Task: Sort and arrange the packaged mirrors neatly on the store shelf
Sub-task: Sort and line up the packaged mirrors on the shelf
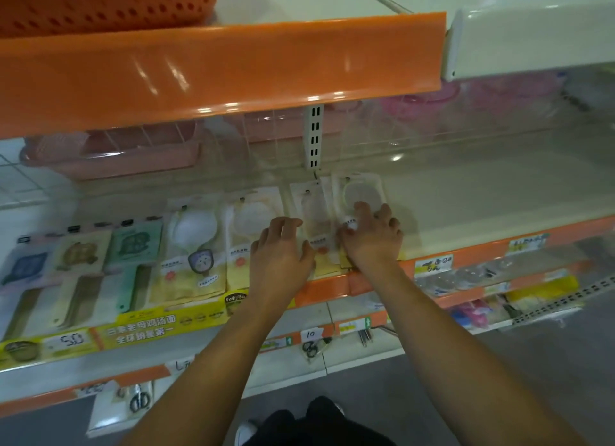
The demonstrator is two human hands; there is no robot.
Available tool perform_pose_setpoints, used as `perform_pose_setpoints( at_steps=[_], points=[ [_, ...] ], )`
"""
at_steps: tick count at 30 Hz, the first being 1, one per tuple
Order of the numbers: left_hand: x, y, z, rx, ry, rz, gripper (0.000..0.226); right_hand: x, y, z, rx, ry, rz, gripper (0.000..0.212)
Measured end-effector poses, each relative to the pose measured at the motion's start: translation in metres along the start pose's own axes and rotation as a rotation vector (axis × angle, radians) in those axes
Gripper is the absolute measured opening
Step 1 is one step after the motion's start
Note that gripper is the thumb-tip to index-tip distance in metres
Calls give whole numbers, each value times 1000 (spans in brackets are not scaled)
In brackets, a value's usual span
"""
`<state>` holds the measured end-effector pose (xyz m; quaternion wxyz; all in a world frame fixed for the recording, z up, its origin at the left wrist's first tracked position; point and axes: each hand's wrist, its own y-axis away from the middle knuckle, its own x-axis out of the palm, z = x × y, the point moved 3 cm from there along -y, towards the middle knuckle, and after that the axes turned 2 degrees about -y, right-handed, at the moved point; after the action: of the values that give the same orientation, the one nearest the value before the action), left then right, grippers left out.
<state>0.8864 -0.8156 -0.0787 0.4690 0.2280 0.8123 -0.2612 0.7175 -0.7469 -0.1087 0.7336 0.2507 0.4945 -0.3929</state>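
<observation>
Orange trim runs along the front edge of a cream store shelf (pixel 466 206), seen from a head-worn camera looking down over two bare forearms.

The left hand (pixel 281 249) lies palm down with its fingers spread and only loosely bent, resting on the lower part of a packaged mirror (pixel 254 226) in a pale yellow card. The fingertips reach toward a narrower clear packet (pixel 314 212) that lies between the two hands.

The right hand (pixel 372 234) is beside the left, with its fingers curled down onto a third packaged round mirror (pixel 361 192), pressing its lower half against the shelf. The round frame of this mirror shows just beyond the fingertips. Whether the thumb is tucked under the packet cannot be told. More yellow card edges stick out under both hands at the shelf's front lip.

To the outer side of the left hand, a white mirror pack with a small lilac cartoon tag (pixel 196 242) lies flat, touching its neighbour. Further out on that side are a green pack (pixel 138 246), a tan pack (pixel 80 256) and a blue pack (pixel 25 269), side by side in a row.

To the outer side of the right hand the shelf surface is bare cream. Beyond both hands, a pink perforated basket (pixel 109 152) sits at the back. Nearer the person than the hands, a handwritten price tag (pixel 432 265) is stuck on the orange edge.
</observation>
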Motion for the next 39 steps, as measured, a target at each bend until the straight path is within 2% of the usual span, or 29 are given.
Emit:
perform_pose_setpoints(
  at_steps=[11,19,27,32,37,39],
  points=[
    [4,-12,12,32,31,21,39,-8,8,0,-63,-70,-200,43],
    [-1,-13,24,36,49,2,40,-4,26,26,-92,-137,-237,41],
    [-24,-7,55,-34,98,-81,46,10,50,80,-192,-150,-191,44],
    [-39,4,85,-85,38,-135,45,23,67,110,-267,-153,-167,45],
    [-51,13,106,-111,22,-161,51,42,82,132,-230,-55,-18,51],
    [-54,16,112,-129,10,-165,47,50,88,137,-226,-19,60,57]
  ],
)
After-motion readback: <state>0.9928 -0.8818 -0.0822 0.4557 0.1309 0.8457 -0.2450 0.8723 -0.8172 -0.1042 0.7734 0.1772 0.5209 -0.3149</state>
